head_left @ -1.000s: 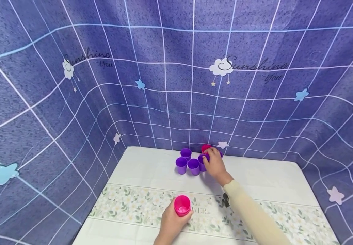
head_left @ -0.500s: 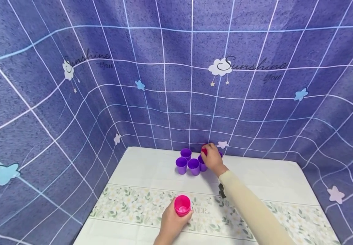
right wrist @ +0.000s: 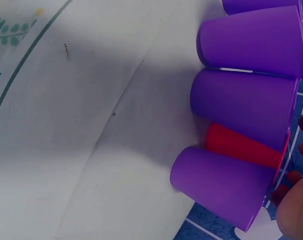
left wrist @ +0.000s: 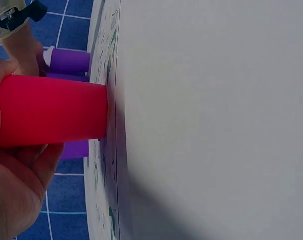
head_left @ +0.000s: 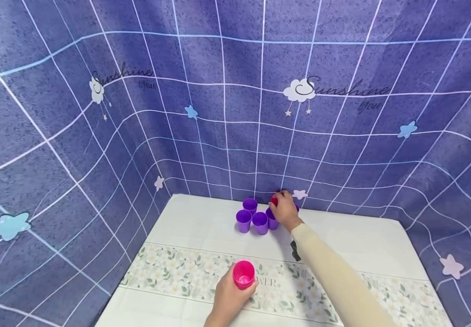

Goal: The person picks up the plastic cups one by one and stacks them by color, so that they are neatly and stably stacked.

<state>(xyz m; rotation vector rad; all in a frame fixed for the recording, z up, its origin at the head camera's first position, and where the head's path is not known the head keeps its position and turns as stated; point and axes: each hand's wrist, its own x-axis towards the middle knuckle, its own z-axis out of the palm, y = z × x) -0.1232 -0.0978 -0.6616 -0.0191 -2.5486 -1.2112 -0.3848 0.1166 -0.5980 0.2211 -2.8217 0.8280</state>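
My left hand [head_left: 230, 293] grips a pink plastic cup [head_left: 244, 274], mouth up, above the floral strip of the tablecloth. In the left wrist view this cup [left wrist: 51, 111] looks red, with thumb and fingers wrapped round it. At the back of the table, my right hand [head_left: 285, 210] has its fingers curled over the rim of another pink cup [head_left: 274, 200], mostly hidden by the hand. The right wrist view shows that cup [right wrist: 244, 145] wedged behind upright purple cups [right wrist: 241, 102], fingertips [right wrist: 281, 192] right at its rim.
Several purple cups [head_left: 243, 221] stand in a close cluster near the table's back edge. The white tablecloth [head_left: 194, 227] has a floral band across it. A blue gridded curtain [head_left: 235, 136] rises directly behind and along both sides.
My right hand has moved slightly back, from the front of the far pink cup to over its rim. The left hand stays put with its cup, and the cluster has kept its arrangement.
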